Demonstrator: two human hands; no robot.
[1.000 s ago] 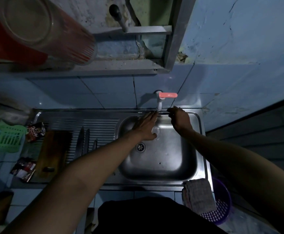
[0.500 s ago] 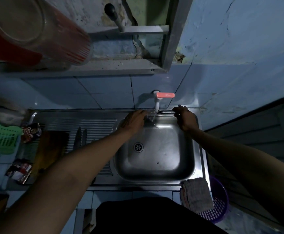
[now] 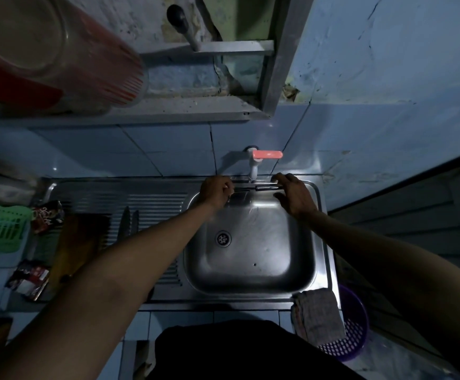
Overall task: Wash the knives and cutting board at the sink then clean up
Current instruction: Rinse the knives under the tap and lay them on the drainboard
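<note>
Knife lies level along the back rim of the sink, directly under the tap with the pink handle. Its dark handle end points toward the right hand, its thin blade end toward the left hand.

Right hand: fingers loosely spread, fingertips curled over the handle end of the knife; thumb extended below it over the basin. The grip appears to be a light hold from above.

Left hand: fingers curled inward, knuckles up, fingertips touching or pinching the blade end; exact contact cannot be told in the dim light.

Two more knives lie side by side on the ribbed draining area, well to the left of the left-hand fingers. A wooden cutting board lies further left, beside them. A green plastic rack and printed sachets sit at the far left edge.

A folded grey cloth hangs over the front right corner of the sink, near side of the right hand, above a purple basket. The drain sits below the left-hand fingers.
</note>
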